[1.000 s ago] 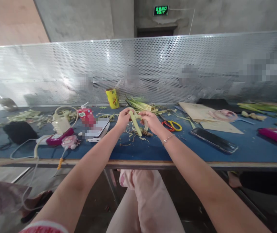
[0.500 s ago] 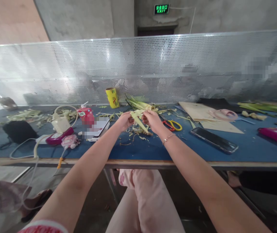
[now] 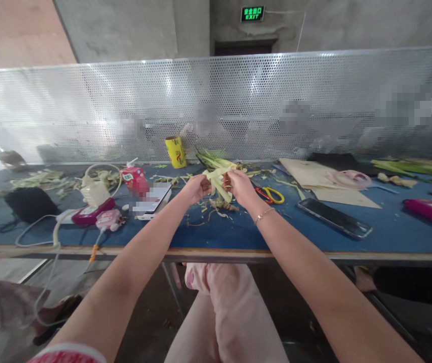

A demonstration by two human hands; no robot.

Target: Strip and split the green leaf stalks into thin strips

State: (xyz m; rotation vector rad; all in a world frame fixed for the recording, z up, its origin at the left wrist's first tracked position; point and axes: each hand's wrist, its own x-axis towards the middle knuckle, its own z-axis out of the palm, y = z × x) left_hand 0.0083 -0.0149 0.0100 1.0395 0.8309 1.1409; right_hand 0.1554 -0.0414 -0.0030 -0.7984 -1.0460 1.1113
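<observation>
My left hand [image 3: 198,189] and my right hand [image 3: 238,187] meet over the table, both closed on pale green leaf strips [image 3: 221,191]. One strip runs crosswise between my fingertips, and another hangs slanting down from it. Some fingertips are hidden behind the strips. Just beyond my hands lies a bundle of green stalks [image 3: 216,162]. Plant scraps [image 3: 222,204] are scattered on the blue tabletop below the strips. To the right of my right wrist rest scissors [image 3: 270,195] with red and yellow handles.
A yellow cardboard tube [image 3: 175,152] stands by the perforated metal screen [image 3: 216,101]. Left are a red carton [image 3: 134,180], a phone [image 3: 155,198] and a power strip [image 3: 93,212] with cables. Right are a black phone [image 3: 333,218], brown paper [image 3: 306,174] and a tape roll [image 3: 352,179].
The hanging strip has swung so that its lower end sits slightly higher and further left. Both hands stay in nearly the same place, still holding the strips.
</observation>
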